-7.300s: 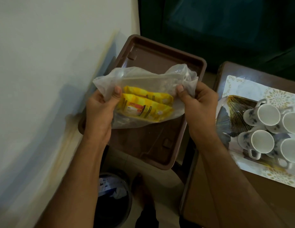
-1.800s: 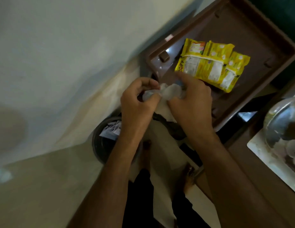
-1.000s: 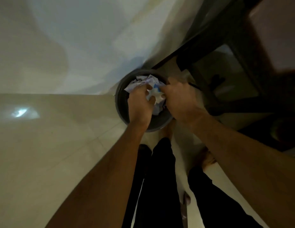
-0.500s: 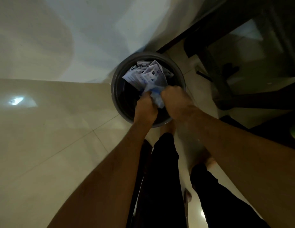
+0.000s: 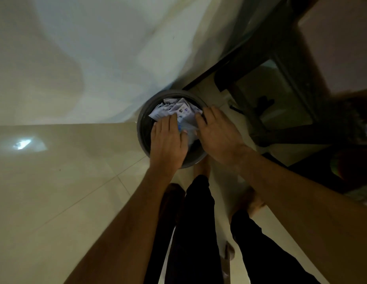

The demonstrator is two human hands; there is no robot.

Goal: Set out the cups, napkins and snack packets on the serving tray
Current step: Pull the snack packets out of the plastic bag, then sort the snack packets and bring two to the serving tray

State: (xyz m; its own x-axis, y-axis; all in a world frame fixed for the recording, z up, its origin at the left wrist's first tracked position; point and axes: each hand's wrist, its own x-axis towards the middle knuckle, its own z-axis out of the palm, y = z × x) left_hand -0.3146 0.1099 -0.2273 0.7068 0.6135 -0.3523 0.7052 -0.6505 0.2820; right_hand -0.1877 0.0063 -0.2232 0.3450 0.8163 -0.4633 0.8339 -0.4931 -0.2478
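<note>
wall [image 5: 92, 58]: 1, pale, smooth, fills upper left; soft shadows across it.
floor [image 5: 45, 191]: glossy beige tiles, thin grout lines, 1 bright light reflection at left.
furniture [image 5: 301, 83]: dark frame at upper right, cut off by the edge; too dark and blurred to tell what it is or what it carries.
legs [image 5: 197, 232]: 2, in black trousers, running off the bottom edge; bare feet partly seen near the bin, dim.
arms: 2, bare, reaching down from the lower edge to the bin.
waste bin [image 5: 142, 128]: 1, round, dark grey, smooth rim, stands on the floor against the wall; near rim hidden behind the hands.
paper scraps [image 5: 172, 110]: several crumpled white pieces with blue print, piled in the far half of the bin; count unclear, print unreadable.
plastic wrap [image 5: 188, 130]: 1 thin clear crumpled piece in the bin between the hands, hard to make out.
left hand [image 5: 168, 142]: fingers [image 5: 168, 124] straight and released, palm down over the bin, tips on the paper.
right hand [image 5: 217, 134]: fingers spread flat and released, over the bin's right rim, grasping nothing.
task things: cups, napkins, snack packets and serving tray out of frame; only the discarded wrap is in the bin.
</note>
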